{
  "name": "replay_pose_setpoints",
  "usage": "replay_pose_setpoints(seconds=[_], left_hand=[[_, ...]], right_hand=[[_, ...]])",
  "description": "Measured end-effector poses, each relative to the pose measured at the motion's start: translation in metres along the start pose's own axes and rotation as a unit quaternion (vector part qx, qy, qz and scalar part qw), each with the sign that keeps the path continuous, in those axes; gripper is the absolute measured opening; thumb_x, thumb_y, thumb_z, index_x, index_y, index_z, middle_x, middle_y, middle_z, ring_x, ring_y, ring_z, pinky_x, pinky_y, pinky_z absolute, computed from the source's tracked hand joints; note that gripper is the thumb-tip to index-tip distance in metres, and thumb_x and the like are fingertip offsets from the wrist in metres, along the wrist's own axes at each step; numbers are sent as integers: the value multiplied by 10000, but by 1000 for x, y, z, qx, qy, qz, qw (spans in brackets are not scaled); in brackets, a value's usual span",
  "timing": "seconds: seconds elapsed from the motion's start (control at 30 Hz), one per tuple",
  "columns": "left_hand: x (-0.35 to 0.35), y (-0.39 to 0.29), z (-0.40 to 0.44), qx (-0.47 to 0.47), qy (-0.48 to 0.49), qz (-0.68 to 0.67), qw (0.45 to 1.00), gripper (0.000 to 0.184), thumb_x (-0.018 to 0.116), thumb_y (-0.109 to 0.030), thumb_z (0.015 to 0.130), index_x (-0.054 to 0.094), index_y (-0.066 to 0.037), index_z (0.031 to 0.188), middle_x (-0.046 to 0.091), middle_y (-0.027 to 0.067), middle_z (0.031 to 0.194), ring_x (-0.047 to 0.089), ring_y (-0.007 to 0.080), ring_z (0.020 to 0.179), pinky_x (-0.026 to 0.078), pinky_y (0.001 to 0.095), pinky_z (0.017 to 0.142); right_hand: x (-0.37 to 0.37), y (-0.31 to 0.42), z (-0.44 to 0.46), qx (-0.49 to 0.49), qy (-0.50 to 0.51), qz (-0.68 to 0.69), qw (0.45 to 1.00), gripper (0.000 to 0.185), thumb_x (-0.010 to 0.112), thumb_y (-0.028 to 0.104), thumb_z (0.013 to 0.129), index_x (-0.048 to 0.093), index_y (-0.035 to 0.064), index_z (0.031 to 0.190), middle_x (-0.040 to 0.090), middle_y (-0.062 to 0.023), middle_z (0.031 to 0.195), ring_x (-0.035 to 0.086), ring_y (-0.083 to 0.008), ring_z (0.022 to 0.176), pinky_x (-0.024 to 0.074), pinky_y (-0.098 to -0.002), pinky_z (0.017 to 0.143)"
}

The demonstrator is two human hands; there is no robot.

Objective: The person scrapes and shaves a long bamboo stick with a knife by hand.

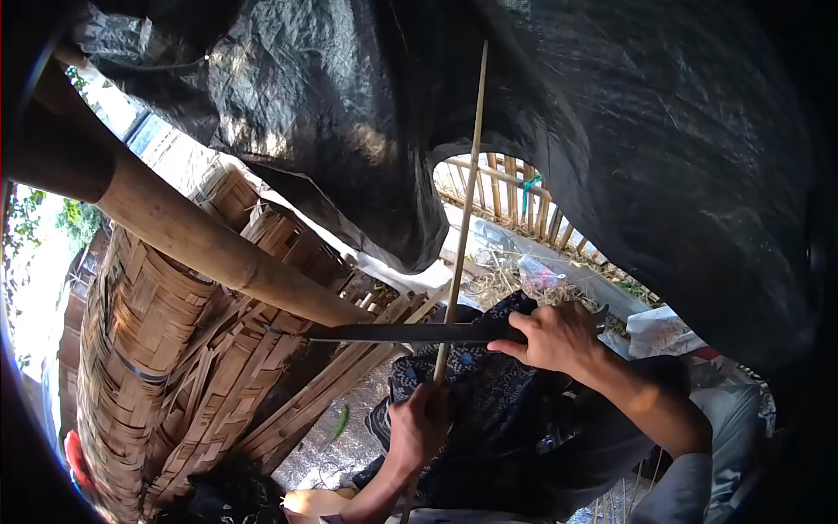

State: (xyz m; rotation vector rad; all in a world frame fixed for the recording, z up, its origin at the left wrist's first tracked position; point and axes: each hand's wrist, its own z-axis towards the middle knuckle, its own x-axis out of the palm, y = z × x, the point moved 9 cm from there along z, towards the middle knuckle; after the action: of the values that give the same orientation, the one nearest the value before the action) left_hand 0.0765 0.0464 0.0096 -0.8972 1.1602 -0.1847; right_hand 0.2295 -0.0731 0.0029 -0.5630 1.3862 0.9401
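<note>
A long, thin bamboo strip [472, 166] rises from my left hand [419, 428], whose fingers are closed around its lower part. My right hand [559, 336] grips a long dark-bladed knife [384, 334] at its handle end. The blade lies nearly level and points left, crossing the strip just above my left hand. From this angle I cannot tell how deeply the edge meets the strip. Dark patterned cloth [497, 384] covers my lap beneath both hands.
Rolled woven bamboo mats [144, 323] and a thick bamboo pole [209, 236] stand on the left. Black plastic sheeting [663, 131] hangs overhead. Split bamboo slats [327, 393] lean near my left hand; a plastic bottle [539, 269] lies beyond.
</note>
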Motion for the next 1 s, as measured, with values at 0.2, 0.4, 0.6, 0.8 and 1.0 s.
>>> replay_pose_setpoints(seconds=[0.2,0.4,0.6,0.8,1.0], left_hand=[[9,-2,3,26,-7,10,1000,50,617,-70,797,611,-31,827,575,154,559,611,284,499,438,319,432],[6,-9,-1,53,-12,28,998,46,616,-70,798,609,-26,808,562,140,539,600,274,475,434,325,421],[9,-4,0,62,-12,30,998,57,612,-104,811,589,-55,831,563,150,546,586,317,480,442,382,397],[3,-6,0,58,-9,14,998,55,610,-87,807,579,-47,828,556,144,532,583,313,471,435,376,393],[5,-6,3,77,-28,8,997,54,615,-70,800,583,-40,831,561,141,550,583,308,469,439,357,395]], right_hand=[[-15,11,-14,-58,-89,-42,993,610,433,697,785,573,117,656,368,-16,350,436,-130,288,311,-286,288],[-16,1,-6,-28,-93,-26,995,620,423,708,780,581,121,658,386,-6,358,447,-126,296,325,-286,299],[-13,18,-15,-67,-76,-26,995,607,435,697,783,571,117,669,364,-7,347,433,-127,279,323,-289,289],[-22,-12,1,-20,-131,-40,990,614,415,697,794,589,114,705,361,12,352,388,-112,281,326,-281,297],[-17,1,-6,-13,-38,-7,999,508,505,615,795,551,119,690,469,-56,397,536,-230,355,436,-352,353]])
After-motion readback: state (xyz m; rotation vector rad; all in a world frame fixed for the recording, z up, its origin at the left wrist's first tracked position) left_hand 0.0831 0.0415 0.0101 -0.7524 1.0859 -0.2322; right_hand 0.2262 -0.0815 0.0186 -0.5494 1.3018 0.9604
